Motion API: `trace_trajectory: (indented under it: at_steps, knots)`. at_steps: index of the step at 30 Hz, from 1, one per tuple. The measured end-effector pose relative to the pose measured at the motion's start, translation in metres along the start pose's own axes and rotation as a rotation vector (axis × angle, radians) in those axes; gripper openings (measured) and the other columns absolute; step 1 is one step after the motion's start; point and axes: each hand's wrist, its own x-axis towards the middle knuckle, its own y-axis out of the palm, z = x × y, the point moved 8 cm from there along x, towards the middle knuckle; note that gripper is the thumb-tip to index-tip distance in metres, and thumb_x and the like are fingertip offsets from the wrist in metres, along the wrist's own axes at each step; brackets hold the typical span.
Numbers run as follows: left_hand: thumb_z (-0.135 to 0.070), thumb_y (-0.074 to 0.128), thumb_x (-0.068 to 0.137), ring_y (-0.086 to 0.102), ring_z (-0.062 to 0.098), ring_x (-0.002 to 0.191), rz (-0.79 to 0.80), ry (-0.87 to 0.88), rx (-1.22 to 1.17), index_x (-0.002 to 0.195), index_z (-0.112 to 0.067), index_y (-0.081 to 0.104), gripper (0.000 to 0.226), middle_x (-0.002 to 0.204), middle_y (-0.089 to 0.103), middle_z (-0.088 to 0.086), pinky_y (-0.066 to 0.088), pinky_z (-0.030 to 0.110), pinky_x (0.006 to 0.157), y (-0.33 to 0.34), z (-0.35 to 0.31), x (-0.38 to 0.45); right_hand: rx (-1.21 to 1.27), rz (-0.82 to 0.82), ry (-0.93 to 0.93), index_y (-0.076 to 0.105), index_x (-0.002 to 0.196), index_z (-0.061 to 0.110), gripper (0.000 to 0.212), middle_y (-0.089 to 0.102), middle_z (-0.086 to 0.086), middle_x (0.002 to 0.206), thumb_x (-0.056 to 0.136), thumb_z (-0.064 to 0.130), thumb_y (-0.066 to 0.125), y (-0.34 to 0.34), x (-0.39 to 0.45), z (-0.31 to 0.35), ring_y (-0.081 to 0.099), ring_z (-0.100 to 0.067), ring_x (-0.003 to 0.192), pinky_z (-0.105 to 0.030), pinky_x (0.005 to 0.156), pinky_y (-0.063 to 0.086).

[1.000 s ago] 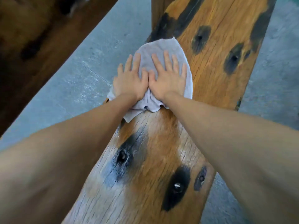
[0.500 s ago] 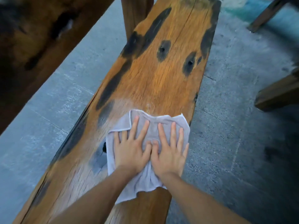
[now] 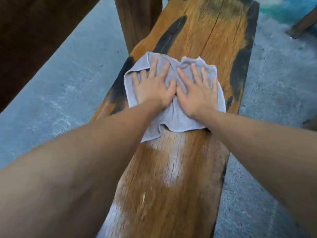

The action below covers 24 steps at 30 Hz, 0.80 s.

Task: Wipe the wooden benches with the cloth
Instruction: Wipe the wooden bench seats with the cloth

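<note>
From the head camera, looking down along a long wooden bench (image 3: 202, 40), both arms reach forward from the bottom of the picture and meet over a grey cloth (image 3: 173, 115) spread on the bench top. The left hand (image 3: 152, 86) lies flat on the left half of the cloth, fingers straight and a little spread, palm down, pressing the cloth against the wood; it is not curled round anything. The right hand (image 3: 199, 93) lies flat on the right half in the same way, fingers straight and fanned, palm down on the cloth. The two thumbs sit just beside each other at the middle, where the cloth is bunched into a few folds. The cloth covers most of the width of the bench at that spot; its left edge reaches the left edge of the plank, and its right edge stops short of the dark band along the right side. A loose corner of the cloth trails toward the camera, beneath the left wrist. The bench top is orange-brown with cracks along the grain, black patches near both edges, and pale, whitish patches in the part nearer the camera. A thick wooden post (image 3: 137, 19) stands just beyond the left edge of the bench. The bench stands on a grey concrete floor (image 3: 65, 78), which shows on both sides. At the far left a dark wooden plank (image 3: 34, 31) runs across the corner, blurred. At the upper right, a piece of another wooden thing (image 3: 301, 26) shows at the edge, too little to tell what it is.
</note>
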Motion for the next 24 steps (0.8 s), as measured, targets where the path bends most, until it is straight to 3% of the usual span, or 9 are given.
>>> trace_trajectory:
  at_steps: [3,6,10,15,18,21,24]
  knots:
    - [-0.064,0.022,0.089,0.022,0.039,0.148,0.014,0.009,0.011,0.155,-0.045,0.022,0.068,0.169,0.011,-0.005,0.006,0.058,0.118,0.001,-0.007,0.057,0.018,-0.004,0.082,0.007,0.155,0.056,0.061,0.001,0.009,0.17,0.094,0.063,0.013,0.0,0.049,-0.003,-0.005,-0.021,0.157,-0.057,0.123,-0.007]
    - [-0.063,0.024,0.092,0.019,0.037,0.15,0.013,-0.004,0.007,0.156,-0.045,0.018,0.067,0.169,0.008,-0.003,0.003,0.057,0.122,-0.004,-0.004,0.054,0.053,0.029,0.088,0.007,0.156,0.054,0.058,0.0,0.007,0.171,0.098,0.061,0.014,-0.006,0.045,0.002,-0.007,-0.02,0.157,-0.056,0.123,-0.008]
    - [-0.062,0.026,0.094,0.023,0.036,0.147,0.008,-0.056,-0.016,0.157,-0.043,0.015,0.067,0.169,0.009,-0.003,0.004,0.056,0.123,-0.004,0.005,-0.024,0.07,0.037,0.136,0.011,0.157,0.051,0.057,0.001,0.007,0.171,0.101,0.06,0.02,-0.006,-0.025,0.007,-0.006,-0.018,0.157,-0.054,0.124,-0.004]
    - [-0.057,0.028,0.096,0.035,0.033,0.142,0.057,-0.029,-0.057,0.157,-0.046,0.014,0.064,0.169,0.005,-0.01,0.016,0.056,0.12,0.004,-0.006,-0.178,0.102,0.0,0.344,0.008,0.157,0.05,0.055,0.001,0.007,0.17,0.105,0.048,0.027,0.006,-0.2,0.007,-0.001,-0.017,0.157,-0.049,0.125,0.001]
    - [-0.05,0.025,0.098,0.035,0.024,0.145,0.051,-0.07,-0.097,0.157,-0.048,0.011,0.06,0.169,0.002,-0.013,0.015,0.053,0.12,0.013,-0.005,-0.251,0.084,0.041,0.38,0.006,0.157,0.048,0.057,-0.001,0.006,0.17,0.101,0.047,0.018,0.019,-0.26,0.001,-0.001,-0.018,0.157,-0.049,0.125,0.007]
    - [-0.049,0.026,0.099,0.037,0.024,0.144,0.056,-0.072,-0.104,0.156,-0.048,0.01,0.06,0.169,0.001,-0.013,0.018,0.057,0.119,0.017,0.001,-0.256,0.076,0.063,0.369,-0.001,0.157,0.05,0.062,-0.01,0.004,0.17,0.096,0.05,0.009,0.023,-0.263,-0.001,-0.009,-0.02,0.157,-0.053,0.125,0.006]
    - [-0.059,0.023,0.094,0.038,0.03,0.14,0.072,-0.007,-0.027,0.157,-0.048,0.008,0.065,0.169,-0.001,-0.01,0.021,0.057,0.116,0.015,-0.002,-0.225,0.066,0.068,0.311,-0.003,0.156,0.053,0.061,-0.014,0.004,0.169,0.097,0.053,0.016,0.024,-0.242,-0.005,-0.013,-0.022,0.156,-0.06,0.123,0.009]
